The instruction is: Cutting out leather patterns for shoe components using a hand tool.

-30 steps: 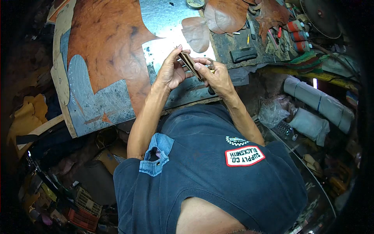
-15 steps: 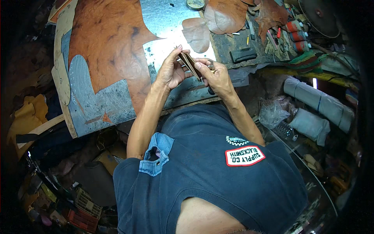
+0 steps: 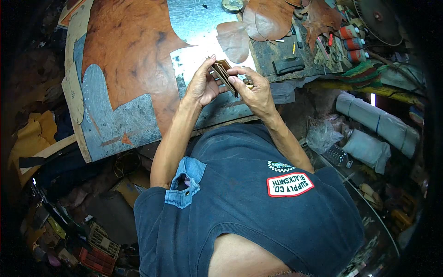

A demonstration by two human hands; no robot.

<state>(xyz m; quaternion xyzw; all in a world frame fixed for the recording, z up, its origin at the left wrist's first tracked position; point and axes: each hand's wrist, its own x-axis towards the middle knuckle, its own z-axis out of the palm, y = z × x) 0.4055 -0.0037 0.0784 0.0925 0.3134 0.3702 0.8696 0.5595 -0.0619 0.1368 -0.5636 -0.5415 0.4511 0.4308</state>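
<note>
A brown leather wallet [image 3: 223, 74] with several thin layers is held edge-up above the near part of the workbench. My left hand [image 3: 203, 85] grips it from the left, the thumb along its upper end and the fingers behind it. On the other side, the thumb and forefinger of my right hand [image 3: 255, 90] close on the wallet's right edge. Something small and brass-coloured [image 3: 249, 84] shows among the right fingers; whether it is a ring or part of a tool I cannot tell. Below the wallet lies a bright metal sheet [image 3: 182, 62].
A large brown hide [image 3: 129, 51] with a cut-out edge covers the bench's left side. Cut leather pieces [image 3: 233, 41] and a round tin [image 3: 232, 4] lie farther back. To the right are a black case [image 3: 288, 65], a yellow pencil [image 3: 294, 48] and red-labelled bottles [image 3: 354, 44].
My right thumb and forefinger have shifted on the wallet's edge, and the right hand has turned slightly. The wallet's layers look a little more spread at the top. My left hand stays put.
</note>
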